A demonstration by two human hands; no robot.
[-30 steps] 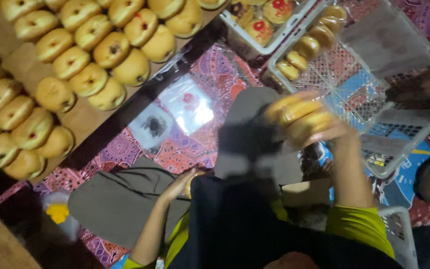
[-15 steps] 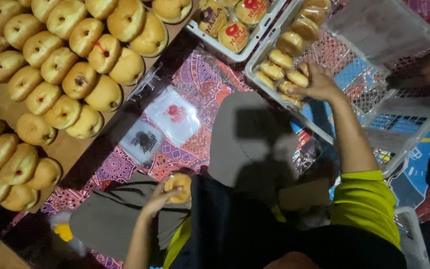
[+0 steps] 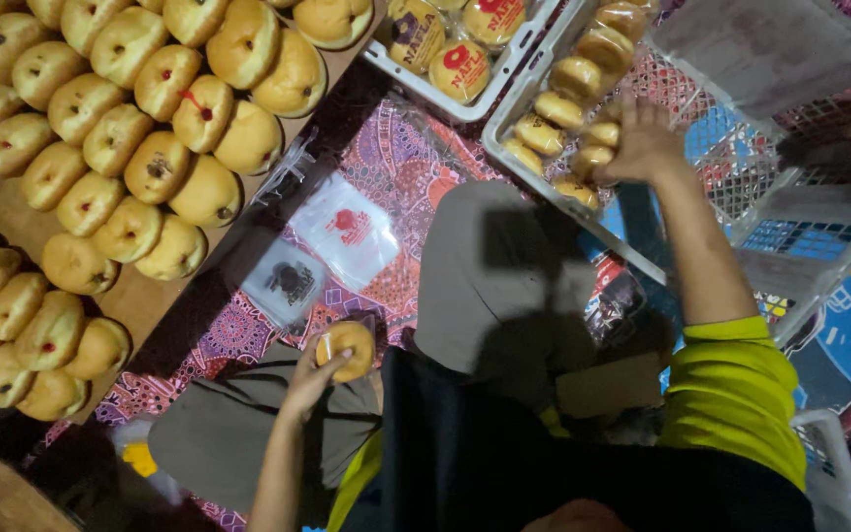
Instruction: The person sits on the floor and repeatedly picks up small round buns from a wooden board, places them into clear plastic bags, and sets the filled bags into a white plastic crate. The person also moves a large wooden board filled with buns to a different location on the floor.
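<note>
1. The left hand (image 3: 309,382) sat at about 7 o'clock in the head view, its fingers closed around a single round bun (image 3: 347,350) that appeared to sit in a clear wrapper.
2. The right hand (image 3: 642,146) reached to about 1 o'clock, resting on wrapped buns (image 3: 568,113) lined up in a white mesh basket (image 3: 544,192). Whether its fingers were closed on one of them or merely spread over them could not be told.
3. Two flat clear bags (image 3: 349,229) lay on the patterned mat (image 3: 406,163) just above the left hand, near centre.
4. A wooden board (image 3: 145,300) at 10 o'clock carried rows of unwrapped filled buns (image 3: 130,133).
5. A second white tray (image 3: 416,71) at 12 o'clock held wrapped buns with red labels.
6. Judged step: bagging and stowing. One bun was in hand on the left while the right hand was at the basket row.
7. Judged requirement for the next move: the held bun needed its wrapper closed, then a free slot in the basket row; the right hand would have to clear that row without disturbing its neighbours.
</note>
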